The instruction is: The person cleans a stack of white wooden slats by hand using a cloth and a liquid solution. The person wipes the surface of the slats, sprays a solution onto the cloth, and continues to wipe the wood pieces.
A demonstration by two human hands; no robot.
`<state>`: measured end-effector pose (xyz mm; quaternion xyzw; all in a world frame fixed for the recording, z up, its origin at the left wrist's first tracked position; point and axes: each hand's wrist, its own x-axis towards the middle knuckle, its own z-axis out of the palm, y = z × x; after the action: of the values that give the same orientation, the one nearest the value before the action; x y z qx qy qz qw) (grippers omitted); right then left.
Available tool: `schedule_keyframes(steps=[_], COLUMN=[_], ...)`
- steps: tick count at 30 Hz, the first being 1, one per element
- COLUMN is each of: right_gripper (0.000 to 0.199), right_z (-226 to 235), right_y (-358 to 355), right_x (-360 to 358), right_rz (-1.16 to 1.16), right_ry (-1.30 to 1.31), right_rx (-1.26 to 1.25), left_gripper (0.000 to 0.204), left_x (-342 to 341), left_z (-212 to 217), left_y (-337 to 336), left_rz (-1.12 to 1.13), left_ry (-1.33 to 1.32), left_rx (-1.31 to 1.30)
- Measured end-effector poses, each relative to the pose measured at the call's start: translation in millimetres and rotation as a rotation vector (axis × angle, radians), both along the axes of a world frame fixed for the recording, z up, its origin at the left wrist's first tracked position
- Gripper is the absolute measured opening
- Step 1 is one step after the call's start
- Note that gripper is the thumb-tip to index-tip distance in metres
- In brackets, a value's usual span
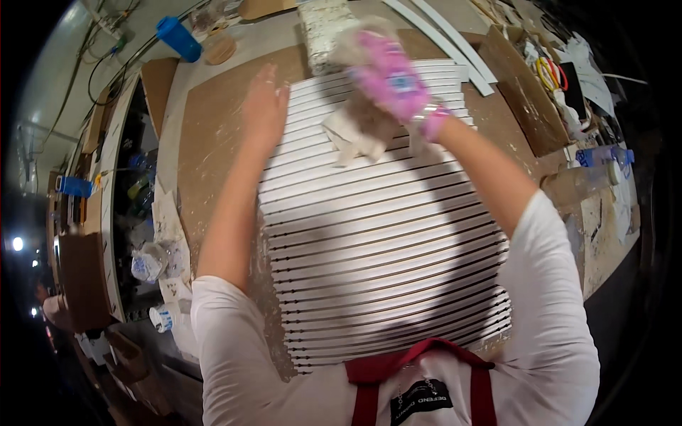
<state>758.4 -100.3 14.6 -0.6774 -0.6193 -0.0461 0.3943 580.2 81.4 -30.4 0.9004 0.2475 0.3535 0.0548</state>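
Many white strips [369, 234] lie side by side on a brown board [213, 121], with narrow dark gaps between them. My left hand [264, 110] is bare, its fingers stretched out along the strips' left ends. In a pink patterned glove, my right hand [394, 78] is over the far part of the strips, somewhat blurred. A cream cloth [361, 131] hangs out from under the glove and rests on the strips; the fingers gripping it are mostly hidden. Just beyond the right hand stands a white, crusted block [320, 32].
Two long white strips [455, 46] lie at the far right, near a cardboard box [529, 106] with scissors. Plastic bottles [582, 177] lie on the right. A blue bottle [177, 39] is at the far left; a crumpled plastic cup [149, 263] is on the left edge.
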Motion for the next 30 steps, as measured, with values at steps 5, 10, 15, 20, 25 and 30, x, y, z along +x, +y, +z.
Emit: schedule_keyframes(steps=[5, 10, 15, 20, 25, 30], right_gripper=[0.043, 0.045, 0.038, 0.042, 0.044, 0.037], right_z=[-84, -61, -57, -118, -124, -53], right_y=[52, -28, -98, -70, -86, -7], right_x=[-35, 75, 225, 241, 257, 137], right_rz=[-0.073, -0.244, -0.816, -0.715, -0.527, -0.248], right_ry=[-0.436, -0.426, 0.147, 0.476, 0.142, -0.464], right_rx=[-0.132, -0.429, -0.491, -0.264, -0.274, -0.311], left_gripper=[0.052, 0.057, 0.057, 0.058, 0.059, 0.059], left_x=[23, 27, 30, 26, 37, 29], left_z=[-69, -50, -47, -37, -37, -41], left_y=[15, 0, -6, -11, -21, -14], left_rz=[-0.003, 0.155, 0.127, 0.135, 0.139, 0.157], left_ry=[0.292, 0.558, 0.402, 0.390, 0.442, 0.465], left_rx=[-0.112, -0.127, -0.071, -0.174, -0.136, -0.113])
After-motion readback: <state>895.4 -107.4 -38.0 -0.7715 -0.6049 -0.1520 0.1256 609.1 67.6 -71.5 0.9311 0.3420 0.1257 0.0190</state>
